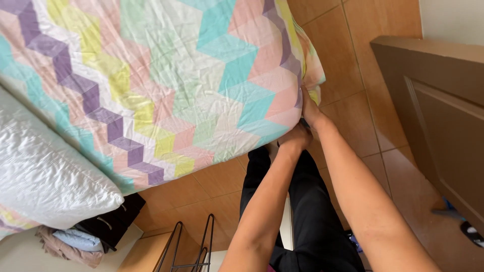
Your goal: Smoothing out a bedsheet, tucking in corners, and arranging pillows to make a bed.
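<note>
Bedsheet point(166, 85) corner is getting tucked: right hand point(308, 108) is pinching its edge, left hand point(296, 137) is gripping just below.

The bed point(151, 85) fills the upper left of the view, with a sheet point(212, 75) spread over it. A pillow point(45, 171) lies on the bed at the far left. Both hands meet at the bed's corner: the left hand point(295, 137) just below the right hand point(310, 108), touching the sheet's edge. A door point(443, 126) stands to the right. A wire rack point(189, 247) stands on the floor point(353, 60) below the bed.
</note>
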